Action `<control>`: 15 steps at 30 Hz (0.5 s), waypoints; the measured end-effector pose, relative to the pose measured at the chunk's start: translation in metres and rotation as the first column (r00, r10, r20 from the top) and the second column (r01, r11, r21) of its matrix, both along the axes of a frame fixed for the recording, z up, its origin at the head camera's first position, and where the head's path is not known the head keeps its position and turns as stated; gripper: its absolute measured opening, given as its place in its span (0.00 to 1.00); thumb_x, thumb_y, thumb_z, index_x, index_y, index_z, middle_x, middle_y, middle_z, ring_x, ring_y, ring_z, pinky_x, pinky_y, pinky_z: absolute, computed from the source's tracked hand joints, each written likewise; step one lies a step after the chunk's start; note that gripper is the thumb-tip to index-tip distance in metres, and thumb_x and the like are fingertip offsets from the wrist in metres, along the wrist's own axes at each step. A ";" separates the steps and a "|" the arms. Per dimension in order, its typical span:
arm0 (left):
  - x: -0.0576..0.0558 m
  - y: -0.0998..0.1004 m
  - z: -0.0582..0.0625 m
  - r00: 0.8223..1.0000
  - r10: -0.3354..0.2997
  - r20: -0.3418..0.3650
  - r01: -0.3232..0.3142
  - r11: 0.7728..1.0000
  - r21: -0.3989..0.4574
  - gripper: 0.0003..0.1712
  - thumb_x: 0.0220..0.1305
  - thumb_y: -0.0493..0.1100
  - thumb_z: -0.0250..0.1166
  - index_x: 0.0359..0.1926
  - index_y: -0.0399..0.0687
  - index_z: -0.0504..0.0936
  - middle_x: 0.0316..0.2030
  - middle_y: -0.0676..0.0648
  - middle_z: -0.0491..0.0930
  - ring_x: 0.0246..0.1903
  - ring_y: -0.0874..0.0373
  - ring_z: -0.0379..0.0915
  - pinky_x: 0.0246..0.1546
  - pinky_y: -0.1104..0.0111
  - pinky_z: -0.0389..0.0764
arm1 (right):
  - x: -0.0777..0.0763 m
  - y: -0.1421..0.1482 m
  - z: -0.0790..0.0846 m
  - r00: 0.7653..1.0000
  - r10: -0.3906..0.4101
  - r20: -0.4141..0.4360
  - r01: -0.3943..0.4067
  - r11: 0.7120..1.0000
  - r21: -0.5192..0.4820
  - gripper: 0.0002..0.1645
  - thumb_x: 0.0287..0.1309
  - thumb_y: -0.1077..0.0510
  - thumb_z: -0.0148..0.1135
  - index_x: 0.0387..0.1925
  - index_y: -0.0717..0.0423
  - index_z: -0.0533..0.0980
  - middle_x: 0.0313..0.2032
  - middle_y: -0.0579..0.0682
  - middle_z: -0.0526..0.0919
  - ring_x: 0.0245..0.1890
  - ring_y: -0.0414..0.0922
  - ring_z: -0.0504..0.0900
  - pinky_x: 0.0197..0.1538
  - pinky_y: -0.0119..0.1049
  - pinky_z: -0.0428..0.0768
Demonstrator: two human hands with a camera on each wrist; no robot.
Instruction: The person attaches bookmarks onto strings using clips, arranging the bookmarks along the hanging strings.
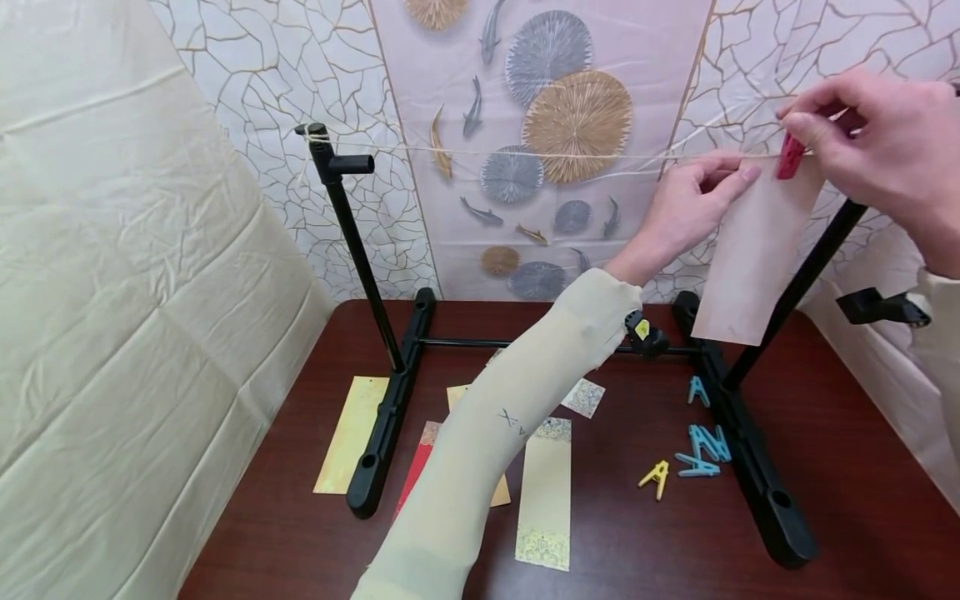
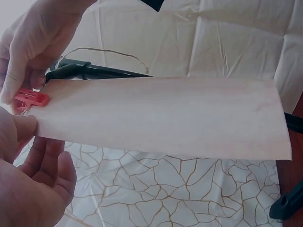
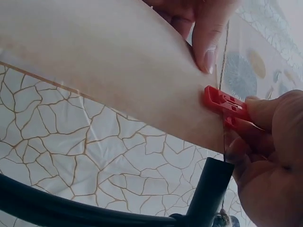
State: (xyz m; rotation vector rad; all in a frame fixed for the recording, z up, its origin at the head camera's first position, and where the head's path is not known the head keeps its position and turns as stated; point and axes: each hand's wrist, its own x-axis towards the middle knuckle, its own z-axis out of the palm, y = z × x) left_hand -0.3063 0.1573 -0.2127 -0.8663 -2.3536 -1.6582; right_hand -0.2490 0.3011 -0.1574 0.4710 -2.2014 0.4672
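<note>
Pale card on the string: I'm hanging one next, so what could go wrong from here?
The pale card could slip or tilt if the left hand lets go before the single red clothespin grips firmly. The thin string might dip or bounce if the right hand tugs the clothespin.

2 sleeves and 1 card cropped
The head view cuts off the left sleeve [image 1: 487, 433], which hides part of the red card [image 1: 418, 465], and right sleeve [image 1: 941, 350]; the right-wrist view crops the pale pink card [image 3: 104, 61].

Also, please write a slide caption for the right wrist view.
Right hand pinching a red peg at the string, left hand holding the card.
</note>
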 end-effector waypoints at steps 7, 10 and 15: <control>0.000 0.000 -0.002 1.000 -0.020 0.020 0.019 1.000 0.009 0.12 0.64 0.49 0.59 0.46 0.54 0.81 0.35 0.61 0.80 0.30 0.76 0.70 0.31 0.86 0.69 | 0.007 0.004 0.000 0.997 0.045 0.063 -0.042 0.998 -0.050 0.15 0.58 0.57 0.60 0.41 0.65 0.77 0.48 0.24 0.76 0.28 0.11 0.66 0.34 0.08 0.62; 0.000 -0.001 -0.001 0.999 -0.022 0.035 0.021 1.000 0.019 0.13 0.64 0.48 0.59 0.47 0.53 0.81 0.36 0.60 0.80 0.31 0.76 0.71 0.31 0.86 0.69 | 0.009 0.004 0.002 0.991 0.016 0.132 -0.005 0.997 -0.083 0.18 0.59 0.54 0.59 0.44 0.65 0.76 0.52 0.31 0.76 0.28 0.11 0.66 0.33 0.08 0.62; -0.001 -0.003 -0.003 0.998 -0.029 0.048 0.028 1.000 0.010 0.13 0.64 0.48 0.59 0.48 0.50 0.80 0.36 0.59 0.80 0.31 0.75 0.71 0.32 0.86 0.70 | 0.014 0.004 0.003 0.985 -0.011 0.175 0.033 0.992 -0.123 0.20 0.61 0.51 0.56 0.49 0.61 0.76 0.55 0.33 0.75 0.29 0.14 0.66 0.34 0.09 0.63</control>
